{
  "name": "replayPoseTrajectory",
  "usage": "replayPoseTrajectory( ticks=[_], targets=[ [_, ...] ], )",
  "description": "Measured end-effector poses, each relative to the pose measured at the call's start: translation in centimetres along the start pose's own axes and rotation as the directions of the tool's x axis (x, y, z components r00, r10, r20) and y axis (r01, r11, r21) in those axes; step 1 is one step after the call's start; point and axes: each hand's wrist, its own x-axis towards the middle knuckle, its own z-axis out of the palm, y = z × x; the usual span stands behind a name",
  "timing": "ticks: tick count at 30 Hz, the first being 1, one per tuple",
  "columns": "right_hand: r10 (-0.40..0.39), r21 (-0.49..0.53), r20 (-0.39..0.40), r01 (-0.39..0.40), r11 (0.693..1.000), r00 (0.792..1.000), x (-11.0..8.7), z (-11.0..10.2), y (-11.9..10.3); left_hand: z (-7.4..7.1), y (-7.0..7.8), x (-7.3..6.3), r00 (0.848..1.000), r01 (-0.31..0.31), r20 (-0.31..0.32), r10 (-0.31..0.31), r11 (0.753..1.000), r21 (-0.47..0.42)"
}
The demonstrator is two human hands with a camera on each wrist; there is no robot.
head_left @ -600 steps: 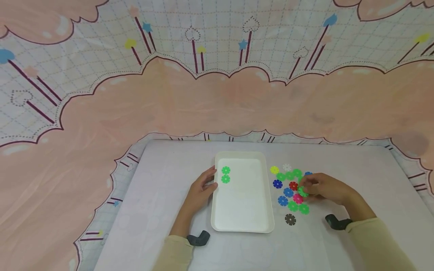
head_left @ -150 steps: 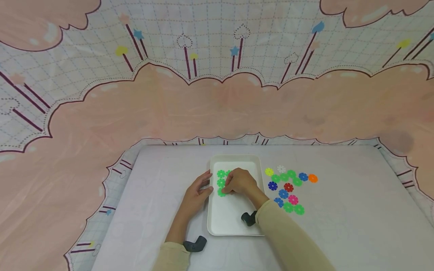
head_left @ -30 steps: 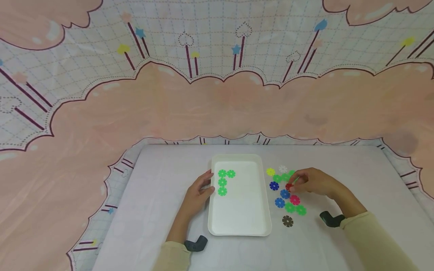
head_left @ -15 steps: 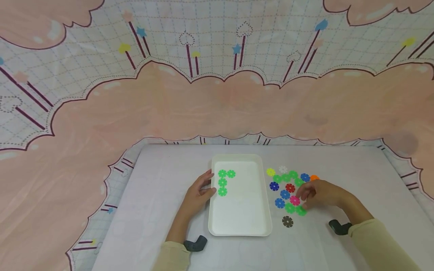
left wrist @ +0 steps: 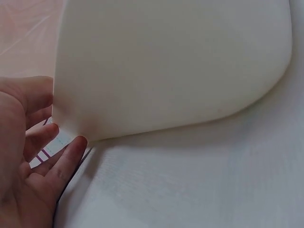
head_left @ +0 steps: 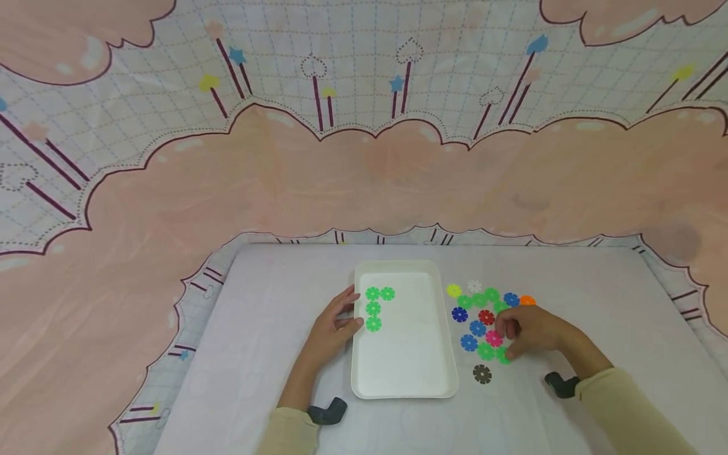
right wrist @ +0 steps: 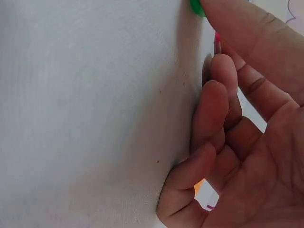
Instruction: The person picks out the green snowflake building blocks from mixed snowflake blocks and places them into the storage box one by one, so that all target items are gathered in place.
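My left hand (head_left: 332, 325) rests against the left side of a white rectangular tray (head_left: 450, 379), thumb tip over its rim; the left wrist view shows the digits at the tray's edge (left wrist: 156, 129). In the tray, green notched plastic discs (head_left: 373, 308) form a column of three, with another right of the top one. My right hand (head_left: 534, 330) lies low over the loose discs, fingers bent and apart from the thumb. Its thumb tip touches a green disc (head_left: 502, 356), partly hidden; the right wrist view shows this disc's edge (right wrist: 196, 6). The index finger is beside a pink disc (head_left: 493, 339).
Right of the tray lie more discs: yellow (head_left: 454, 291), white (head_left: 474, 287), red (head_left: 486, 317), dark blue (head_left: 459, 315), orange (head_left: 527, 300), brown (head_left: 482, 374), several blue and green. A patterned cloth (head_left: 364, 177) hangs behind the white-covered table (head_left: 273, 284).
Two green discs have joined the two in the tray since the oldest frame. My right hand went from the tray back to the loose discs, then nearer to me; the left hand stays at the tray.
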Motion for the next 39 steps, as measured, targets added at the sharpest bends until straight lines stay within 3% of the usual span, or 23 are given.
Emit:
replayPoseTrajectory(
  ticks=[7,14,22,39],
  targets=[
    [0.036,-0.031,-0.004,-0.036,0.999,0.999,0.1,-0.5,0.0,0.2,-0.1,0.0,0.999,0.009,-0.031,-0.009,1.000,0.005],
    [0.029,-0.012,0.005,-0.029,1.000,1.000,0.0,-0.8,0.2,0.5,2.9,-0.9,0.997,0.060,-0.044,-0.061,0.998,-0.020],
    [0.058,0.000,-0.001,-0.058,0.998,0.998,0.2,-0.9,0.1,0.4,0.0,0.0,0.998,0.039,-0.043,-0.039,0.999,0.007],
    [0.052,0.038,0.003,-0.052,0.998,0.999,0.6,-1.3,0.0,0.2,0.3,0.1,0.999,0.026,-0.027,-0.025,1.000,0.017]
  ],
)
